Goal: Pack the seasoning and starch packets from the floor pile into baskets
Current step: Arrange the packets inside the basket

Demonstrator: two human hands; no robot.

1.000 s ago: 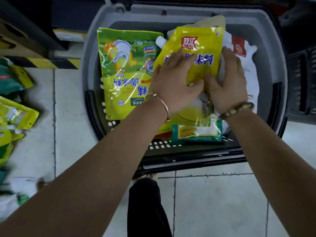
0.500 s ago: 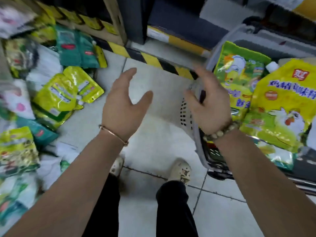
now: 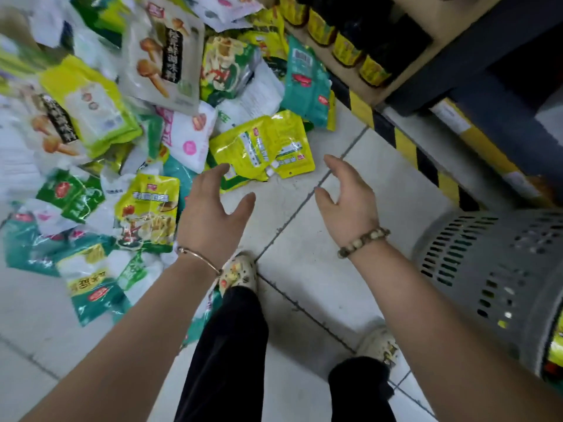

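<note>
The floor pile [image 3: 100,123] of seasoning and starch packets spreads over the tiled floor [image 3: 320,269] at upper left, reaching the base of the shelf [image 3: 359,65]. The grey perforated basket [image 3: 493,278] stands at right, well apart from the pile. Two yellow packets [image 3: 262,147] lie at the pile's near edge. Your left hand [image 3: 213,214] hovers at them, fingers spread, holding nothing; whether its fingertips touch them cannot be told. Your right hand [image 3: 347,199] is likewise empty, fingers loosely bent, above bare tile. A thin bangle [image 3: 198,257] rings your left wrist, a bead bracelet [image 3: 362,242] your right.
</note>
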